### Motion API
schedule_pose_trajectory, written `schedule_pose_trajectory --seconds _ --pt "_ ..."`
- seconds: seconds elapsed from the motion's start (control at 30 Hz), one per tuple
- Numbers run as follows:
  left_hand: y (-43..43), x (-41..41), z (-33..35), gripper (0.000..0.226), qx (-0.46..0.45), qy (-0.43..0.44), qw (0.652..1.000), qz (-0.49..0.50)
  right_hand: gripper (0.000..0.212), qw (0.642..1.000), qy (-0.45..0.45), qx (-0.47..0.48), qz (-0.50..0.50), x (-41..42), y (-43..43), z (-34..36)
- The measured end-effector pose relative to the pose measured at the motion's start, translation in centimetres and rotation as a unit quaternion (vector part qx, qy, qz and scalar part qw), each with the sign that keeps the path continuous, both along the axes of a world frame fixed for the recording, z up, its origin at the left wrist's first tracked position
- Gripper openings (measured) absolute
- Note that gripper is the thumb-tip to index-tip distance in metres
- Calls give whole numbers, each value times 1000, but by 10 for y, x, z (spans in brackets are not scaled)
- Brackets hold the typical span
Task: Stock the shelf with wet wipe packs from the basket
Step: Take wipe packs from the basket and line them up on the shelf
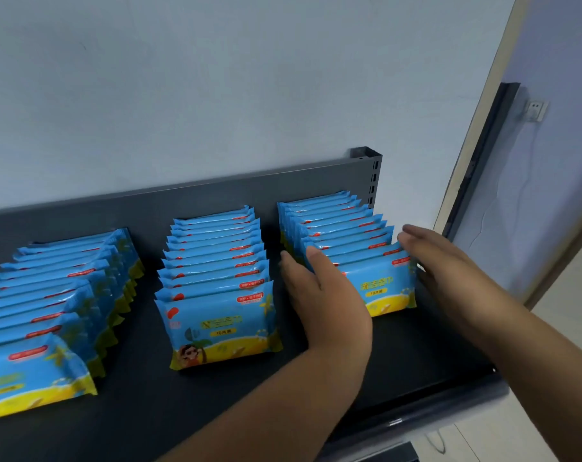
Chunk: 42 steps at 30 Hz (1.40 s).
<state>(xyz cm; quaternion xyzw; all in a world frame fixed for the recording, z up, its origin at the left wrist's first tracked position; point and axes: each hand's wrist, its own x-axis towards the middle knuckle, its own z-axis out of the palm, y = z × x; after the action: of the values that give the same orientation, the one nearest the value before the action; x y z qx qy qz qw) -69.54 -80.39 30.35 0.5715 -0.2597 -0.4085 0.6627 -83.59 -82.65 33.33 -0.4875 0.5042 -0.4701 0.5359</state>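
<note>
Middle pack reads 10片装 (yellow tag)

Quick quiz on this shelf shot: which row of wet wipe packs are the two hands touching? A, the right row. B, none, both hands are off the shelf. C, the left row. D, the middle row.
A: the left hand and the right hand lie against opposite sides of the right row, and neither hand is on the middle row or the left row.
</note>
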Motion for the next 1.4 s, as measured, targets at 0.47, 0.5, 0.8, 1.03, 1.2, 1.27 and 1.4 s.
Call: schedule_pose_trajectory --seconds 0.47,0.5,0.8,1.03,1.2,1.27,1.4 --pt "-41 -2 -26 85 -74 30 996 28 38 988 -128 75 -38 33 -26 0" --pt "-40 -2 -24 81 -75 33 996 23 37 988 -131 75 -43 33 -26 0" --pt "-46 5 -23 82 -93 22 995 20 38 986 -141 79 -49 35 -27 6" --pt "-49 6 -29 83 -104 35 994 10 44 984 -150 86 -44 36 -27 11" --pt "-43 7 -23 85 -113 4 993 35 47 984 -155 77 -41 34 -28 7" --pt "-42 5 -24 86 -102 10 994 38 44 985 -147 79 -47 36 -26 7" --pt "-45 5 -26 78 -111 40 993 17 44 986 -136 82 -58 38 -27 6"
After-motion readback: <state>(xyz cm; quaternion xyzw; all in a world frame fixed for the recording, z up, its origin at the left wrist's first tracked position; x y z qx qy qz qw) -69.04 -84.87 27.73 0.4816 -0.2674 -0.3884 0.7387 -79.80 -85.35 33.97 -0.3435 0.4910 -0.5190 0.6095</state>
